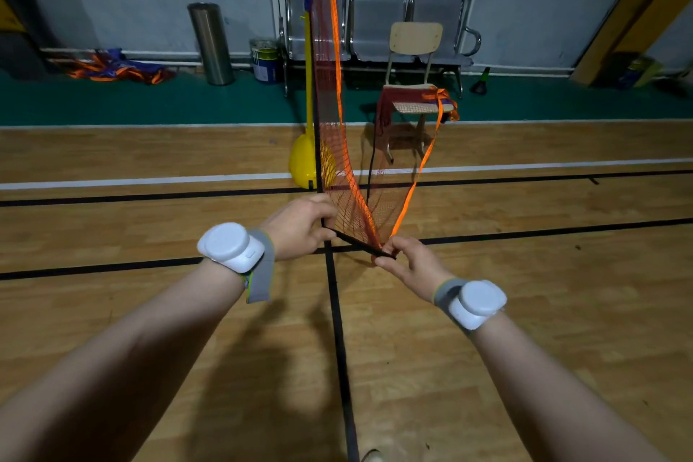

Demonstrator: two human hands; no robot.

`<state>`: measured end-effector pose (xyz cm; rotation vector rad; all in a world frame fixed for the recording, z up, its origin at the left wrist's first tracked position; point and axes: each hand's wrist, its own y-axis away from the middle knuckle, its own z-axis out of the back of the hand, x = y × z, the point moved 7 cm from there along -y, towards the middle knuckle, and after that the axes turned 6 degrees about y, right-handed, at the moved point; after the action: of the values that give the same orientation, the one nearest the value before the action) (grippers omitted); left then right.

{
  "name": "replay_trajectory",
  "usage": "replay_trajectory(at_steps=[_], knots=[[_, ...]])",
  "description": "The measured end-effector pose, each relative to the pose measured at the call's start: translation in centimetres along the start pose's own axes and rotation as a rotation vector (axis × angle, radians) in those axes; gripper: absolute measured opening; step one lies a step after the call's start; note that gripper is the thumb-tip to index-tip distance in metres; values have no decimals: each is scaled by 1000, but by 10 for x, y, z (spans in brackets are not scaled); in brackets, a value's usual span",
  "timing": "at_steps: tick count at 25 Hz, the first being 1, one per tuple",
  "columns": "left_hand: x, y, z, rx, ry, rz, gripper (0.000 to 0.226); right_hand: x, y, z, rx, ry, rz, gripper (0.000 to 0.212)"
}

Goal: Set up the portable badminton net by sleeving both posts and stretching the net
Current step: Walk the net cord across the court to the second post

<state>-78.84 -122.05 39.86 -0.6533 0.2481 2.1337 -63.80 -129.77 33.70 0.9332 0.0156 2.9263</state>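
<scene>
**Where everything sits**

Post (309,79) is dead ahead. The net (328,86) runs from it down to left hand (300,225) and right hand (408,266). Chair (414,37) is right of the post, bench (378,26) behind at the wall, bin (212,43) and bucket (264,62) left of it.

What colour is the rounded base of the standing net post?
Yellow. The base shows best in the head view, the only one.

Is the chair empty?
No, part of the net lies draped over the seat of the chair.
</scene>
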Motion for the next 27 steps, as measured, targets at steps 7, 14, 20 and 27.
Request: replay_trajectory(at_steps=[7,14,20,27], knots=[[23,30,16,-31,-6,80,12,14,20,-6,-58,-2,-20,14],[8,30,8,1,-144,130,33,44,49,-4,-29,-65,-3,24],[-67,31,-25,-1,-193,-135,45,51,67,16,-68,-104,25,29],[-108,29,-27,-20,-215,-135,23,31,91,44,-96,-93,22,12]])
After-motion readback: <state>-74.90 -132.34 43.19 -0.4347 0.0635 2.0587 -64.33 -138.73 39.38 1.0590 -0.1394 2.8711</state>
